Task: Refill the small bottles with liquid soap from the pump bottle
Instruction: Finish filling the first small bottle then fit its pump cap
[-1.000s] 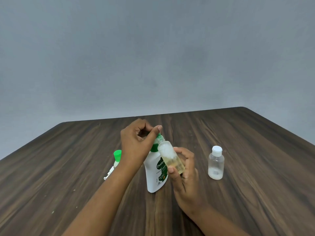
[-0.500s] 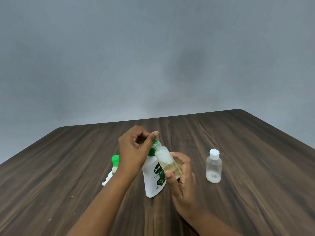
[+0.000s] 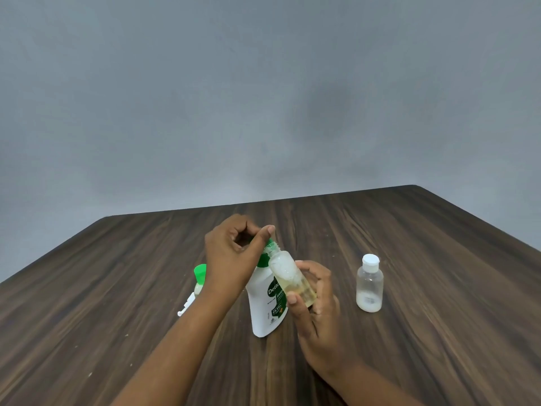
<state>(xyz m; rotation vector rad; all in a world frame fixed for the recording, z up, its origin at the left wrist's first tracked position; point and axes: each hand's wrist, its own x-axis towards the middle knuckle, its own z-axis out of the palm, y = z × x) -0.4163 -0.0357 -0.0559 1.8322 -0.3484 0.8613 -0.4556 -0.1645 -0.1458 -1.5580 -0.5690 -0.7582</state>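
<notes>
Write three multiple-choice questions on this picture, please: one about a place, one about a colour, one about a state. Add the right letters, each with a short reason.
1. Where does the capped small bottle stand?
A) right of the pump bottle
B) left of it
C) on top of it

2. What colour is its cap?
A) green
B) white
C) black

3. The small bottle in the right hand is:
A) capped
B) lying flat
C) uncapped and tilted

1 A: it stands apart on the right.
2 B: the cap is plainly white.
3 C: its bare threaded neck leans toward the left hand.
</notes>
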